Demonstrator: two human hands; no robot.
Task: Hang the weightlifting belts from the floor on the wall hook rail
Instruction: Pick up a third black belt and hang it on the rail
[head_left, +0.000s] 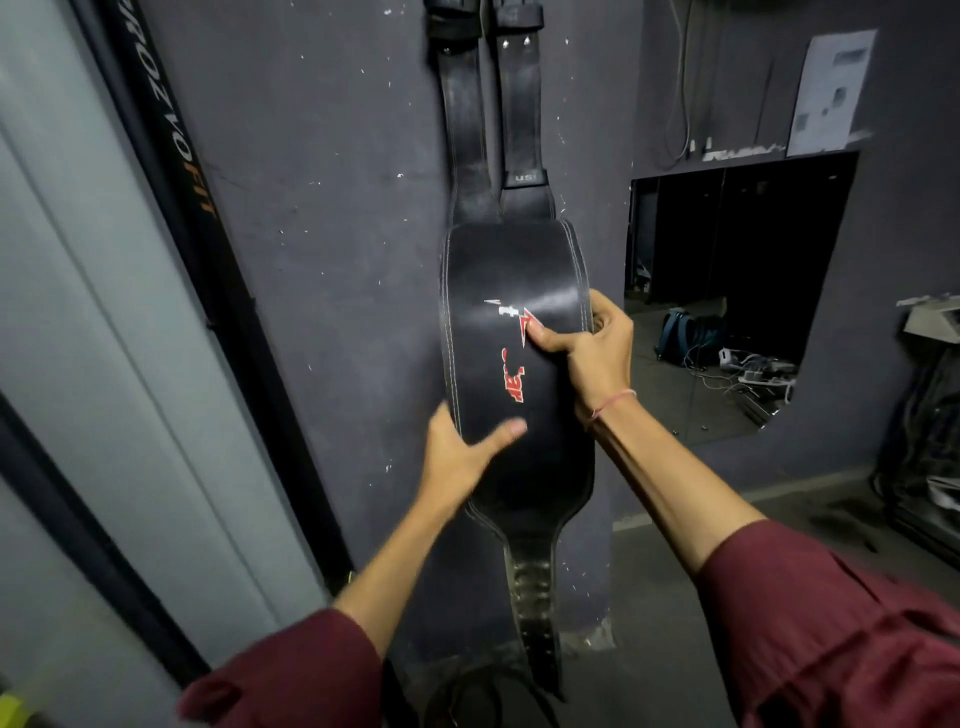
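Note:
A black leather weightlifting belt (498, 291) with a red and white logo hangs straight down a dark grey wall, its punched strap end (535, 608) at the bottom. Two narrow black straps (491, 114) run up from it to the top edge of the view; the hook rail itself is out of frame. My right hand (592, 348) grips the belt's right edge at the wide part, thumb across the front. My left hand (462, 452) holds the left edge lower down, thumb on the front face.
A grey door with a black frame (171, 218) stands to the left. Right of the wall is a mirror (727, 291) reflecting a blue bag and cables. A paper sheet (831, 93) is taped above it. Dark equipment (930, 457) sits at far right.

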